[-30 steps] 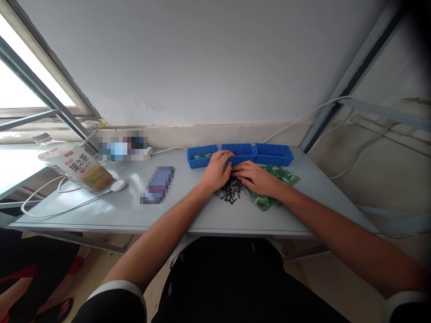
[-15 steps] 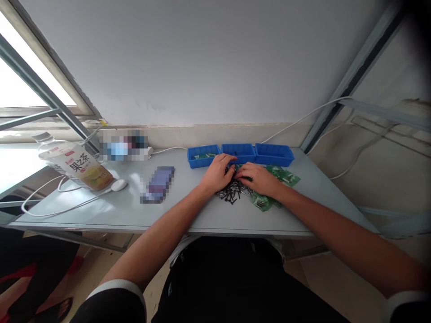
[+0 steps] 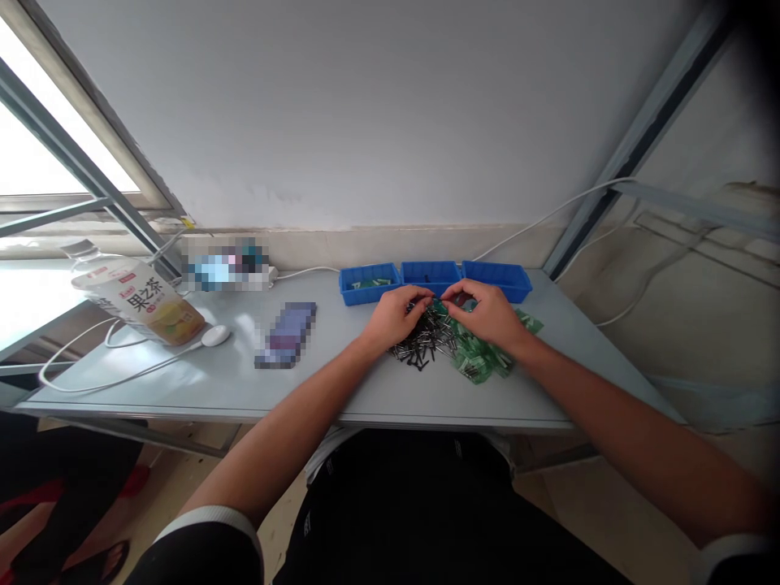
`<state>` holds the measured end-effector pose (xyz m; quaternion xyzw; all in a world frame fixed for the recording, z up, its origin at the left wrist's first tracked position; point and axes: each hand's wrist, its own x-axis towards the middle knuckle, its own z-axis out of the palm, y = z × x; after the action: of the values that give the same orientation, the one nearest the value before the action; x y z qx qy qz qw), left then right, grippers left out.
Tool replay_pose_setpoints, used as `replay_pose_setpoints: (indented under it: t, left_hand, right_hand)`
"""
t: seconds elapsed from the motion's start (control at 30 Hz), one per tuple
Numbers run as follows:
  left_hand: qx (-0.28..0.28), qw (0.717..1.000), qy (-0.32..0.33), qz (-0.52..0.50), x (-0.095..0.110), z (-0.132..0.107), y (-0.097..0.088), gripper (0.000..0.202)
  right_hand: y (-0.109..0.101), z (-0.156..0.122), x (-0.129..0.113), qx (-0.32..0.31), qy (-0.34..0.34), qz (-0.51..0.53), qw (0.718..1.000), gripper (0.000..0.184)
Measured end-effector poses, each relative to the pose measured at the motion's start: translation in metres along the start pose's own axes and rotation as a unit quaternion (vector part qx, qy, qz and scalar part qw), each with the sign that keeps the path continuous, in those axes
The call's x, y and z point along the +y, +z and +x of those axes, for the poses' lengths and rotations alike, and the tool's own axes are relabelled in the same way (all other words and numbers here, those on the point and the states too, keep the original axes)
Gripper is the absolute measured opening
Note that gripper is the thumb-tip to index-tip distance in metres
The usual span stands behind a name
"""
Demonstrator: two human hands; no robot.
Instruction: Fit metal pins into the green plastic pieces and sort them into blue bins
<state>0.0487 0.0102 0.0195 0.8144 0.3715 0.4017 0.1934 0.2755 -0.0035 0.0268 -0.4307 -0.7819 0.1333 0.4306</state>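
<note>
Three trays (image 3: pixel 430 269); one bottle (image 3: pixel 137 296); one screw pile (image 3: pixel 426 337)

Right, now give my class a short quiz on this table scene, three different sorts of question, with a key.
1. Count: how many blue trays stand behind the pile of dark screw-like pieces?
2. True or false: the right hand is nearer than the left hand to the green packets lying on the table.
3. Which tray, as seen here, plainly shows green contents? A right; B middle; C left.

Key: 1 three; 2 true; 3 C.
</note>
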Motion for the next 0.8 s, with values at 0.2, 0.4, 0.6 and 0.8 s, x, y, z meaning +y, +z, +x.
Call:
replay_pose_setpoints:
  t: [0.2,0.4,0.6,0.8]
  left_hand:
    - [0.008,1.0,-0.014,-0.026,0.0032,0.0008,-0.0012,0.023]
    - [-0.021,1.0,-0.015,-0.014,0.0037,-0.0022,-0.0008,0.029]
    - [-0.018,0.995,-0.026,-0.092,0.0028,-0.0049,0.0014,0.039]
    - [-0.017,0.997,-0.012,-0.068,0.0051,-0.0044,0.0,0.034]
  right_hand:
    - [0.0034,-0.003,-0.0037,-0.012,-0.001,0.05,0.999,0.034]
    - [-0.0012,-0.002,-0.0082,-0.015,-0.081,0.013,0.996,0.027]
    - [0.0007,-0.0021,-0.0044,0.002,-0.065,-0.005,0.998,0.011]
    - [-0.0004,-0.001,-0.0063,0.0,-0.079,0.015,0.997,0.01]
